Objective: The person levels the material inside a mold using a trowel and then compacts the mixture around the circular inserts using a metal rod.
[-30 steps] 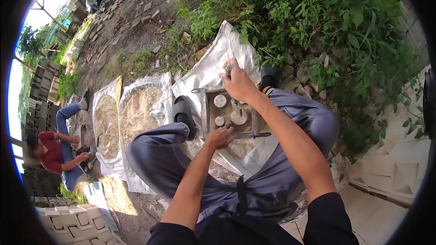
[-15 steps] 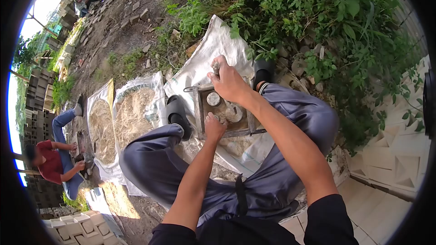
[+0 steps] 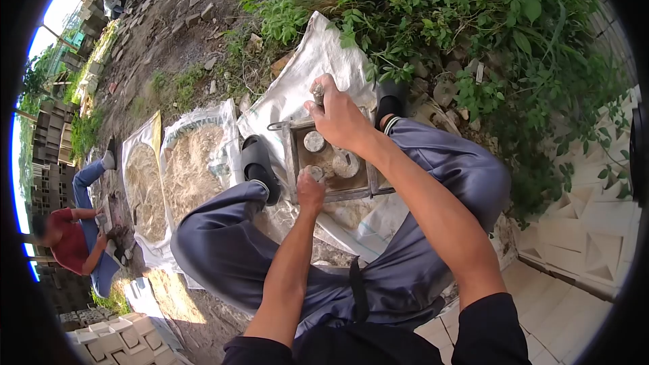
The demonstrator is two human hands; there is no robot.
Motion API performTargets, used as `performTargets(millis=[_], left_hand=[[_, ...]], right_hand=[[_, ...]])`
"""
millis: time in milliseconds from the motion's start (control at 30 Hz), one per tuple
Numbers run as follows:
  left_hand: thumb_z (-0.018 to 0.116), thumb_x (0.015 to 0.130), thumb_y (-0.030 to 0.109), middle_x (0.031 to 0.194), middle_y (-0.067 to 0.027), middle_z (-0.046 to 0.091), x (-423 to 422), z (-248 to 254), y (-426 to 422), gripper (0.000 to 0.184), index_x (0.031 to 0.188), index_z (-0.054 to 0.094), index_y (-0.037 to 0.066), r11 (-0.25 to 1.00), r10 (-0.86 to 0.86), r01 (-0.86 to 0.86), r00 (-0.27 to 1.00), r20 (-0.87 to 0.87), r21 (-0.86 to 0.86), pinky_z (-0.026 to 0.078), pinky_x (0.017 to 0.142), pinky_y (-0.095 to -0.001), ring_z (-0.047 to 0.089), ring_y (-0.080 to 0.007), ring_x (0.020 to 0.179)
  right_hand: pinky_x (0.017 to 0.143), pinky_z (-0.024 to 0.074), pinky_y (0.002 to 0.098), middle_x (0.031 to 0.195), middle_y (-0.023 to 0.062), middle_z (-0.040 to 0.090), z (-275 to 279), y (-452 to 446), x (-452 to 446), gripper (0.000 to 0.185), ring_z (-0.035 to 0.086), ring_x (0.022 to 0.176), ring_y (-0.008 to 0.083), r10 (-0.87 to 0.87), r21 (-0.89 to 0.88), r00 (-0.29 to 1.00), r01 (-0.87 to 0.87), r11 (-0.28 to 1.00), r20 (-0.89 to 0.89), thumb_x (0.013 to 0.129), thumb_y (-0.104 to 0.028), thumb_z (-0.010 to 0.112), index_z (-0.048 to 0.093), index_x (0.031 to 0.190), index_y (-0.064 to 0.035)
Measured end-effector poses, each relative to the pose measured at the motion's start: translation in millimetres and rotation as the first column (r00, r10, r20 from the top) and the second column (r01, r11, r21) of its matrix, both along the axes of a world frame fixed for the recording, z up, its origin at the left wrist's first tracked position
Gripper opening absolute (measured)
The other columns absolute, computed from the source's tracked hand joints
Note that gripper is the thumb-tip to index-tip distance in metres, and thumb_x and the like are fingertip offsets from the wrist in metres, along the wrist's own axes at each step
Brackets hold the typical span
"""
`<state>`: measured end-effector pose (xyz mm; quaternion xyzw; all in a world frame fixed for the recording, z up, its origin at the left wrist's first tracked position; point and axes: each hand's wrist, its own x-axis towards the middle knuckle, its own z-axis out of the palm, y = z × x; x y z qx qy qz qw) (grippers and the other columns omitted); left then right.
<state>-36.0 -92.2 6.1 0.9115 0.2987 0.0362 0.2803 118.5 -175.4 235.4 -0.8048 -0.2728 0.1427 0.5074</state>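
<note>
A wooden frame (image 3: 293, 162) with brown sand-like material and several round grey pieces inside lies on a white sack (image 3: 297, 88) between my feet. My left hand (image 3: 311, 191) is at the frame's near left part, its fingers closed around a small round grey piece (image 3: 316, 172). Above the frame's far side, my right hand (image 3: 338, 113) is wrapped round a greyish tool handle (image 3: 318, 92); the tool's lower part is hard to make out. One round piece (image 3: 315, 141) shows at the far left inside the frame, and a larger one (image 3: 345, 163) sits right of my left hand.
Two open sacks of pale sandy material (image 3: 196, 159) lie to the left. Beyond them a person in a red shirt (image 3: 71, 240) sits on the ground. Leafy plants (image 3: 500, 81) grow at the upper right, and patterned pale blocks (image 3: 588, 250) stand at the right.
My left hand has moved from the frame's near edge over its left part, onto the small round piece. My right hand still holds the tool. The view has shifted slightly.
</note>
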Motion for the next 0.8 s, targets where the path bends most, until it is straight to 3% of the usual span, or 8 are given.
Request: performTargets(millis=[200, 300, 367, 433, 567, 633, 800], left_hand=[[0.072, 0.077, 0.021, 0.115, -0.0216, 0.058, -1, 3, 4, 0.057, 0.124, 0.05, -0.002, 0.999, -0.033, 0.033, 0.999, -0.021, 0.002, 0.043, 0.096, -0.0426, 0.053, -0.0369, 0.11], [0.072, 0.077, 0.021, 0.123, -0.0212, 0.053, 4, 17, 7, 0.059, 0.127, 0.047, 0.0, 0.997, -0.077, 0.077, 0.995, -0.059, -0.009, 0.042, 0.097, -0.043, 0.051, -0.036, 0.113], [0.072, 0.078, 0.026, 0.128, -0.0196, 0.05, 17, 22, 11, 0.066, 0.131, 0.044, -0.001, 0.992, -0.129, 0.128, 0.984, 0.12, 0.019, 0.04, 0.1, -0.0421, 0.048, -0.0342, 0.119], [0.071, 0.078, 0.025, 0.132, -0.0201, 0.047, 39, 21, 12, 0.068, 0.133, 0.041, 0.0, 0.994, -0.102, 0.095, 0.986, 0.129, 0.058, 0.038, 0.102, -0.0415, 0.046, -0.0343, 0.122], [0.073, 0.076, 0.021, 0.138, -0.02, 0.041, 70, -2, 30, 0.072, 0.136, 0.038, 0.002, 0.992, -0.101, 0.096, 0.993, 0.056, 0.085, 0.041, 0.1, -0.0404, 0.046, -0.0353, 0.121], [0.074, 0.076, 0.021, 0.137, -0.019, 0.043, 77, 2, 30, 0.072, 0.136, 0.039, 0.002, 0.994, -0.081, 0.081, 0.997, -0.013, 0.068, 0.042, 0.099, -0.0408, 0.049, -0.0358, 0.119], [0.074, 0.075, 0.022, 0.131, -0.0187, 0.047, 74, 5, 35, 0.069, 0.133, 0.043, 0.004, 0.992, -0.116, 0.116, 0.993, 0.0, 0.049, 0.045, 0.094, -0.0422, 0.053, -0.0354, 0.114]], right_hand=[[0.078, 0.0449, 0.0482, 0.086, 0.0332, 0.06, 1, -2, 1, 0.037, 0.059, 0.088, 0.0492, -0.014, 0.003, 1.0, 0.014, 1.0, 0.02, 0.09, -0.017, 0.057, 0.039, 0.116, 0.0024], [0.077, 0.0452, 0.0475, 0.085, 0.0326, 0.06, 1, -1, 3, 0.037, 0.06, 0.086, 0.0478, -0.028, -0.009, 0.999, 0.028, 1.0, 0.031, 0.09, -0.016, 0.057, 0.038, 0.116, 0.0032], [0.077, 0.0455, 0.0467, 0.085, 0.0321, 0.06, -2, -1, 5, 0.038, 0.06, 0.084, 0.0468, -0.031, -0.007, 0.999, 0.031, 0.999, 0.045, 0.089, -0.015, 0.058, 0.038, 0.116, 0.0036], [0.075, 0.0461, 0.0449, 0.082, 0.0289, 0.061, -1, 0, 9, 0.035, 0.062, 0.081, 0.0431, -0.183, -0.048, 0.982, 0.181, 0.982, -0.04, 0.089, -0.014, 0.058, 0.041, 0.113, 0.0045], [0.069, 0.0468, 0.0411, 0.077, 0.0219, 0.061, -13, -7, 19, 0.026, 0.063, 0.075, 0.0365, -0.287, 0.006, 0.957, 0.287, 0.958, 0.047, 0.088, -0.013, 0.059, 0.047, 0.104, 0.0045], [0.069, 0.0467, 0.0406, 0.077, 0.0212, 0.061, -16, -5, 19, 0.026, 0.063, 0.074, 0.0359, -0.268, -0.014, 0.962, 0.269, 0.963, 0.041, 0.088, -0.013, 0.058, 0.046, 0.104, 0.0044], [0.068, 0.0464, 0.0403, 0.077, 0.0193, 0.061, -5, -2, 11, 0.025, 0.062, 0.072, 0.0344, -0.195, -0.046, 0.981, 0.194, 0.98, -0.025, 0.088, -0.013, 0.059, 0.046, 0.103, 0.0042]])
